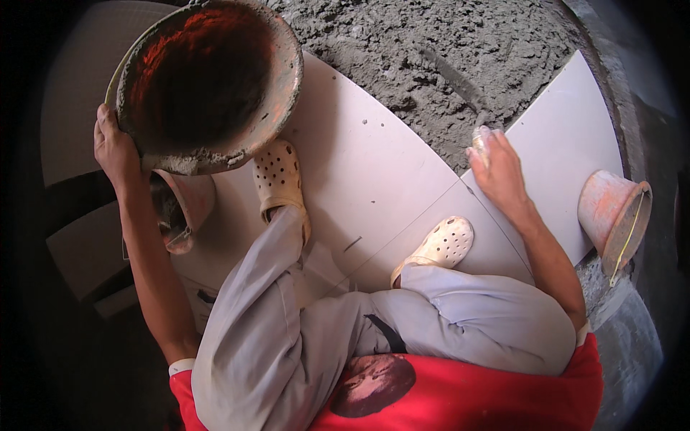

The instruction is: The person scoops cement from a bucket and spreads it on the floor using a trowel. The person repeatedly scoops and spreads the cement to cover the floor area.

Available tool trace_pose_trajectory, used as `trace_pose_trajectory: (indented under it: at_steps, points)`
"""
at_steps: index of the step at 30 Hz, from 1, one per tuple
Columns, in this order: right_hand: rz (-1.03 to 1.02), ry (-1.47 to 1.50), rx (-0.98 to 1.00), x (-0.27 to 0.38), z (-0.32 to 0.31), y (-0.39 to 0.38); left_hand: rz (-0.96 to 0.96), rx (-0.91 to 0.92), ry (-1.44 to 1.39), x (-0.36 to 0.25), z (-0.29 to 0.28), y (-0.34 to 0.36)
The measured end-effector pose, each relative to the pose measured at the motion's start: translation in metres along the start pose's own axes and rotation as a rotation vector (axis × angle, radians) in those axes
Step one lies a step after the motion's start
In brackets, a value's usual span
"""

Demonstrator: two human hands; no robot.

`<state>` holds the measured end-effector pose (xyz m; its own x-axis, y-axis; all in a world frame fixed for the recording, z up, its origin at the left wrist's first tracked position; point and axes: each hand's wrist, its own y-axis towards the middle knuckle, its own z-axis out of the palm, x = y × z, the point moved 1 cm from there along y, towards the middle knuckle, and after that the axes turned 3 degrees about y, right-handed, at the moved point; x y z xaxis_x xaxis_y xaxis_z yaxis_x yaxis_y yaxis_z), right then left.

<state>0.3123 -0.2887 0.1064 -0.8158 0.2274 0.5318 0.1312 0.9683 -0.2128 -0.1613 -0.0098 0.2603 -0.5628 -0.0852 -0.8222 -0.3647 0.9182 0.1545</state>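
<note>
My left hand [115, 144] grips the left edge of a round, mortar-crusted basin [280, 93], held tilted at the upper left. Its inside is dark and reddish, with grey mortar along the lower rim. My right hand [496, 169] is closed round the pale handle of a trowel [449, 75], whose long metal blade points up and left over the rough bed of grey wet mortar [374, 50]. That hand is beside the seam between the mortar and a white tile [560, 158] on the right.
Large white tiles [388, 172] lie under my feet in pale perforated clogs [438, 244]. A stained bucket [596, 208] lies tipped at the right. Another bucket [194, 201] sits partly beneath the basin. More tiles [83, 251] are at the dim left, and a concrete edge [614, 86] runs along the right.
</note>
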Motion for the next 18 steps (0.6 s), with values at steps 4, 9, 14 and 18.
trace_pose_trajectory:
  at_steps: [4, 9, 14, 18]
  points:
    - [-0.041, -0.082, 0.019, 0.003, -0.043, 0.02, -0.004, -0.006, -0.011, -0.002, 0.002, -0.002]
    - [0.033, -0.112, 0.366, 0.002, -0.077, 0.036, -0.001, -0.025, 0.014, 0.0, 0.001, 0.003]
    - [-0.17, -0.168, 0.269, 0.008, -0.043, 0.068, -0.036, -0.006, -0.035, -0.002, 0.001, 0.0]
    - [-0.141, -0.246, 0.305, 0.014, -0.043, 0.089, -0.013, -0.022, 0.012, -0.004, 0.002, -0.001]
